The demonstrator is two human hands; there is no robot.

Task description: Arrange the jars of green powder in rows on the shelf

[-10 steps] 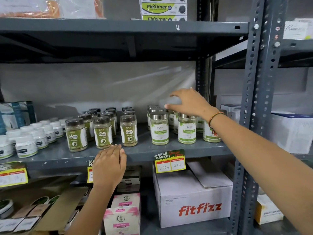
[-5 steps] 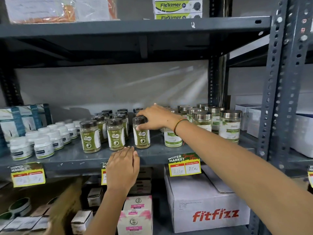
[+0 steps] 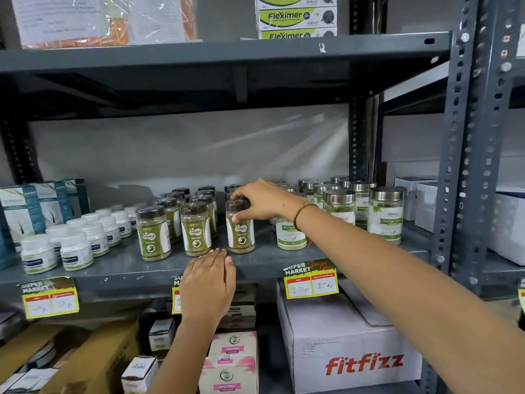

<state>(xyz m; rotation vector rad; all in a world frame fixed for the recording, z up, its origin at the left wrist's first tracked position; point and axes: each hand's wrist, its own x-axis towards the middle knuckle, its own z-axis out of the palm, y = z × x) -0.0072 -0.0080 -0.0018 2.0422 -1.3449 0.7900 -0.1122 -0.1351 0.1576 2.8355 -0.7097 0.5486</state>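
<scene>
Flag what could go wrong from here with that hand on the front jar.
1. The right hand grips the front Gaska jar only by its lid; pushed sideways, it could tip into the neighbouring Gaska jar.
2. The forearm crosses right over a Moringa jar and may knock it.
3. The left hand rests on the shelf edge, holding nothing steady.

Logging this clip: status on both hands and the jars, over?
Right hand gripping the cap of the front-right Gaska jar, jar upright on shelf. Left hand flat on shelf edge, empty. Moringa jars close right; nothing blocking.
</scene>
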